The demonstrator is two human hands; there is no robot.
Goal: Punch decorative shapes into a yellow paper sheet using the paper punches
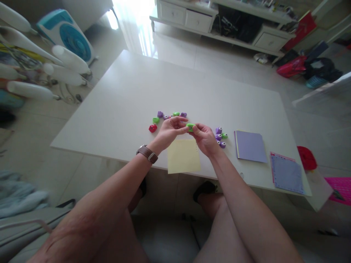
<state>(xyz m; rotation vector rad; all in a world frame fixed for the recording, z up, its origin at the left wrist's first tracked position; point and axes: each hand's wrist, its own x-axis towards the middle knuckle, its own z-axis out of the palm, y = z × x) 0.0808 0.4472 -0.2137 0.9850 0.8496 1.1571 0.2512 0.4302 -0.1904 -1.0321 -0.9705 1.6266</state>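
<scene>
Above the table, a small green craft punch (190,127) is pinched between the fingertips of both hands. My left hand (175,128), with a watch on the wrist, grips its left side. My right hand (203,137) has thumb and fingers closed on its right side. Below them lies a yellow paper sheet (183,157), with small marks along its right edge. Behind my left hand sit several purple, green and red punches, among them a red punch (153,128) and a green punch (156,120). More purple punches (218,136) cluster right of my right hand.
On the white table (115,109), a stack of purple paper (250,146) lies to the right. Nearer the right corner are blue and pink sheets with patterned edges (287,173). Beyond the table stand a blue-and-white fan (74,42) and a white cabinet (189,18).
</scene>
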